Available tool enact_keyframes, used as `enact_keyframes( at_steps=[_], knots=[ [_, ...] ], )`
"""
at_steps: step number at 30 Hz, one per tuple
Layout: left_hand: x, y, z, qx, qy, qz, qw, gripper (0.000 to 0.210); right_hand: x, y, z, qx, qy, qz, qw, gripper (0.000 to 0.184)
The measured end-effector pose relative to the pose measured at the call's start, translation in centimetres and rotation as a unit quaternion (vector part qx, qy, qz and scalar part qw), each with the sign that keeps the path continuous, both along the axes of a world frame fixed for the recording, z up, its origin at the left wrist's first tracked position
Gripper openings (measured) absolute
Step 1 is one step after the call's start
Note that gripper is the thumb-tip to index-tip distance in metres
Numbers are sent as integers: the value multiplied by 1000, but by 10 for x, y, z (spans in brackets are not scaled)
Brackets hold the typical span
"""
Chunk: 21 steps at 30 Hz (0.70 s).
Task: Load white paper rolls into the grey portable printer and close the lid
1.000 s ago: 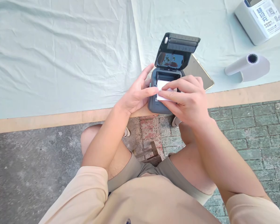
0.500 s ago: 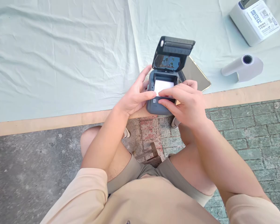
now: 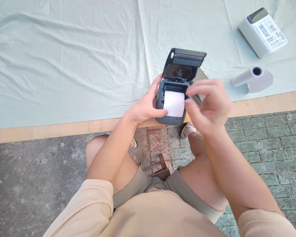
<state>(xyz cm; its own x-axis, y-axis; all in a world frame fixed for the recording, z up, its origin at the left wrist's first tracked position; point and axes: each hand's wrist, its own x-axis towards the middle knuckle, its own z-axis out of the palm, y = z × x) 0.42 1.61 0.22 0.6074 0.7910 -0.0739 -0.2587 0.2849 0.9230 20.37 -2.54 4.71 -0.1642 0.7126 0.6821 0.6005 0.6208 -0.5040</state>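
A dark label printer [image 3: 170, 120] stands at the table's front edge with its lid [image 3: 184, 62] raised. White paper [image 3: 174, 103] lies in its bay and reaches over the front lip. My left hand [image 3: 148, 103] grips the printer's left side, its thumb resting on the paper's lower left corner. My right hand [image 3: 209, 102] hovers just right of the printer, thumb and fingers apart, with nothing seen between them. Part of the printer's right side is hidden behind that hand.
A loose paper roll [image 3: 251, 79] with a dark core lies at the right. Behind it sits a white box-shaped device [image 3: 263, 34] with a printed label. A flat tablet-like thing [image 3: 201, 76] lies partly hidden behind the printer. Pale cloth [image 3: 76, 65] covers the table.
My right hand has let go of the paper and moved right, off the printer. More paper now shows, drawn down over the front lip. My left hand keeps its hold.
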Motion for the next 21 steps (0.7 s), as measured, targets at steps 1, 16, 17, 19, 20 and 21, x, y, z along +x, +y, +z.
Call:
enact_keyframes(
  at_steps=[1, 16, 17, 19, 20, 21],
  knots=[
    [-1, 0, 0, 3, 2, -4, 1000, 129, 4, 5, 0, -22, 19, -36, 999, 18],
    [-7, -4, 5, -47, -7, -46, 998, 131, 16, 12, -22, -328, 119, 87, 933, 59],
    [-7, -4, 5, -46, -7, -46, 998, 131, 18, 10, -24, -339, 103, 95, 931, 61],
    [-7, -3, 4, -46, -8, -39, 998, 131, 21, 10, -28, -351, 90, 105, 926, 62],
    [-7, -2, 4, -50, -13, -34, 998, 128, 22, 11, -29, -354, 90, 108, 925, 64],
    [-6, -2, 2, -60, -20, -26, 998, 123, 23, 13, -31, -355, 93, 110, 924, 65]
  ],
)
